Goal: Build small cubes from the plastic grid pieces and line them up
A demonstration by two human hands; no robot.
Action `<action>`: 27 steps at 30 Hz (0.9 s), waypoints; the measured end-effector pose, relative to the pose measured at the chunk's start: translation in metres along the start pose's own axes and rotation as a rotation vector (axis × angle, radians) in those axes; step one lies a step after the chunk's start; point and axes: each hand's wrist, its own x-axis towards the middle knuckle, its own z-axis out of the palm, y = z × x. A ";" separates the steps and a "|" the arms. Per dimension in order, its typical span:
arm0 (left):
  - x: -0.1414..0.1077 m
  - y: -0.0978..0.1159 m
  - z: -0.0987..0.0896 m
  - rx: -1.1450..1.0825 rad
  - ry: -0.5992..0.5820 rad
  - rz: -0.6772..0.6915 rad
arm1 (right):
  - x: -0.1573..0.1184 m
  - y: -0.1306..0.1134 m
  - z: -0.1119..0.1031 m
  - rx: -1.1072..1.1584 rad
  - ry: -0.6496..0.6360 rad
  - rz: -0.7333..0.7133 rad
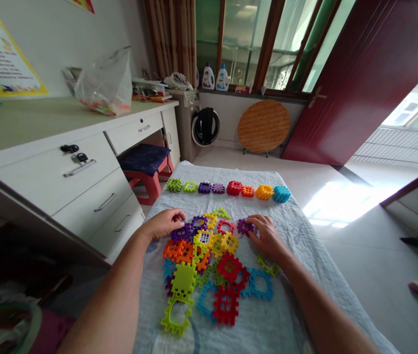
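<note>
Flat plastic interlocking building pieces with notched edges lie in a loose pile on the cloth. At the pile's far left, my left hand (166,222) is closed, its fingertips pinched at the edge of a purple building piece (182,232); the fingertips are partly hidden. On the other side, my right hand (266,235) has thumb and fingers about a darker purple building piece (245,227). Between the hands lie a red frame piece (225,226) and yellow pieces (228,242). Closer to me are orange (174,250), lime green (184,279), red (225,305) and blue (261,283) pieces.
Sorted small stacks run across the table's far side, from a green stack (174,185) to a blue stack (282,193). A pale blue cloth (268,329) covers the table. Left stand a white desk (87,189) and a stool (146,162); a red door (356,73) is at right.
</note>
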 end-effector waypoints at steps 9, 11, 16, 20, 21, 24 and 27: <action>-0.003 0.011 0.001 -0.037 0.018 0.007 | 0.000 0.001 0.001 0.002 -0.006 0.001; -0.004 0.011 0.000 -0.116 0.038 0.025 | -0.001 0.001 0.001 0.004 0.000 -0.002; -0.001 0.013 0.002 -0.279 0.269 0.117 | 0.000 0.000 -0.001 0.016 0.011 -0.013; 0.005 0.023 0.011 -0.344 0.528 0.208 | 0.000 0.000 -0.001 0.014 0.010 -0.013; 0.005 0.027 0.014 -0.349 0.547 0.233 | 0.000 0.000 -0.001 0.011 0.010 -0.010; 0.001 0.042 0.022 -0.366 0.367 0.294 | 0.001 0.000 -0.001 0.011 0.003 -0.002; -0.004 0.051 0.026 -0.380 0.047 0.272 | 0.001 0.001 -0.002 0.014 -0.002 0.009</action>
